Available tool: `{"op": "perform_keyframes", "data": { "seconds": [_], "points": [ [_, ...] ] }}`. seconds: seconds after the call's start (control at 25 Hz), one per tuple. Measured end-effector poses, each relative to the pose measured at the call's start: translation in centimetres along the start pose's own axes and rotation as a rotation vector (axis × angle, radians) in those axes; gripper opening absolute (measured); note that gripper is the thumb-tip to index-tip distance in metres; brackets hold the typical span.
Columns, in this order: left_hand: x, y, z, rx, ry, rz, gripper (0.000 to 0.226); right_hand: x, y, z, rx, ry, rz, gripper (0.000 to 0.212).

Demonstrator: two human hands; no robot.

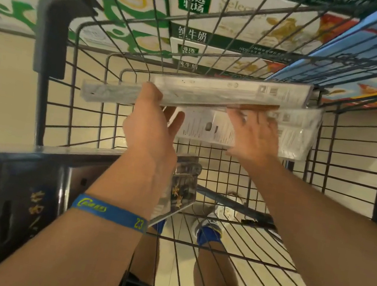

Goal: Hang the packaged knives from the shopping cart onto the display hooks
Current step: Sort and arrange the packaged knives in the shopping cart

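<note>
Gripping knife pkg [217, 90], L hand [153, 124], cart wires [39, 106] around.

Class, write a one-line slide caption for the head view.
Over a wire shopping cart, the left hand grips a long packaged knife; the right hand touches another pack.

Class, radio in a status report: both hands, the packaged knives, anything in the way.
Left hand grips long clear plastic knife packs above wire shopping cart. Right hand flat against them, fingers spread. One more pack in cart. Hooks not in view.
</note>
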State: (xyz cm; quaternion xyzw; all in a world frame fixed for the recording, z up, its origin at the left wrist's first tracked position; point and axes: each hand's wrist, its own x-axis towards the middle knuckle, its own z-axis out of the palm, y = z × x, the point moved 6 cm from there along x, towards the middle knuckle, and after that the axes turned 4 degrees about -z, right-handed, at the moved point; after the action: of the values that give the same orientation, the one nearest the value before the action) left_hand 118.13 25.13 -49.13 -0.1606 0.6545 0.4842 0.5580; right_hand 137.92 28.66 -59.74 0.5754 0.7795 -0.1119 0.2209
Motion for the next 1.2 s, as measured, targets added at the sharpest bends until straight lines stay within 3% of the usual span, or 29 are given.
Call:
{"op": "perform_keyframes", "data": {
  "seconds": [0.16, 0.24, 0.44, 0.56, 0.72, 0.8, 0.92, 1.12, 1.2],
  "points": [
    [-0.4, 0.4, 0.3, -0.076, -0.011, -0.013, 0.012, 0.0, 0.7, -0.4, -0.038, 0.059, 0.006, 0.114],
    [-0.6, 0.1, -0.3, -0.034, -0.016, -0.008, 0.009, -0.5, 0.5, -0.1, -0.006, 0.028, 0.025, 0.102],
    [-0.6, -0.7, -1.4, 0.01, -0.044, 0.012, 0.024, -4.2, 0.2, -0.3, 0.094, 0.134, 0.107, 0.069],
    [-0.4, -0.8, -1.6, 0.002, -0.001, 0.026, 0.036, -6.0, -0.1, 0.4, 0.231, 0.1, 0.124, 0.053],
    [0.0, -0.8, -1.6, 0.021, 0.01, -0.011, 0.039, -7.6, -1.3, -0.4, 0.182, 0.253, 0.06, 0.025],
    [0.2, -0.7, -1.5, 0.033, 0.012, -0.024, 0.041, -7.1, -1.5, -1.1, 0.202, 0.274, 0.048, 0.028],
    [0.2, -0.7, -1.3, 0.07, 0.031, -0.057, 0.043, -5.8, -1.9, -1.2, 0.252, 0.142, 0.088, 0.055],
    [0.0, -0.5, -1.8, 0.144, 0.005, -0.048, 0.032, -5.3, -3.2, -0.9, 0.192, 0.119, 0.05, 0.043],
    [-0.1, -0.6, -1.6, 0.143, -0.064, -0.042, 0.04, -5.3, -3.0, -0.5, 0.192, 0.093, 0.058, 0.04]
  ]
}}
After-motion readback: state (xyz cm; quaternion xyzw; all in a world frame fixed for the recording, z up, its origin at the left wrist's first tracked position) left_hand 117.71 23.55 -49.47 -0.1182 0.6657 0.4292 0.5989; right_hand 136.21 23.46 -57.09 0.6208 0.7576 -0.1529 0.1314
